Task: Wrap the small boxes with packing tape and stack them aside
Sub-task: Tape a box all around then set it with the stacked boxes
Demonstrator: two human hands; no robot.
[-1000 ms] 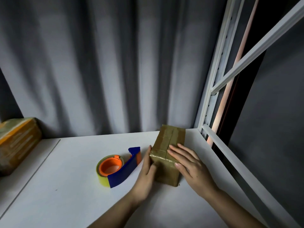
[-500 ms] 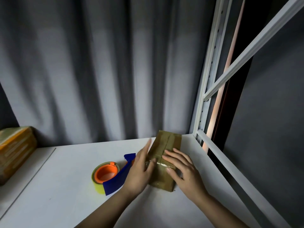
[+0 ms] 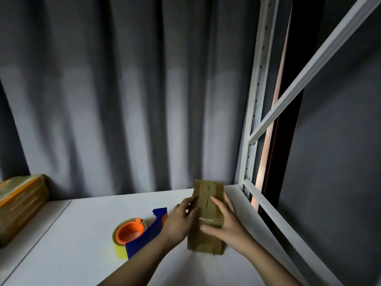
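Observation:
A small brown cardboard box [image 3: 207, 193], covered in shiny tape, lies on the white table [image 3: 82, 234] near its right edge. My left hand [image 3: 181, 220] clasps the box's left side, fingers curled over the top. My right hand [image 3: 224, 219] grips its right side, thumb across the glossy tape band in the middle. A tape dispenser [image 3: 136, 234] with a blue handle, orange hub and yellow roll rests on the table just left of my left hand.
Several wrapped boxes with orange tape [image 3: 18, 205] sit at the far left. A white metal rack frame [image 3: 253, 141] borders the table on the right. Grey curtains [image 3: 134, 89] hang behind.
Both hands shifted from pressing flat on the box's top to gripping its two sides, and the box has turned to lie straighter. The view has tilted slightly.

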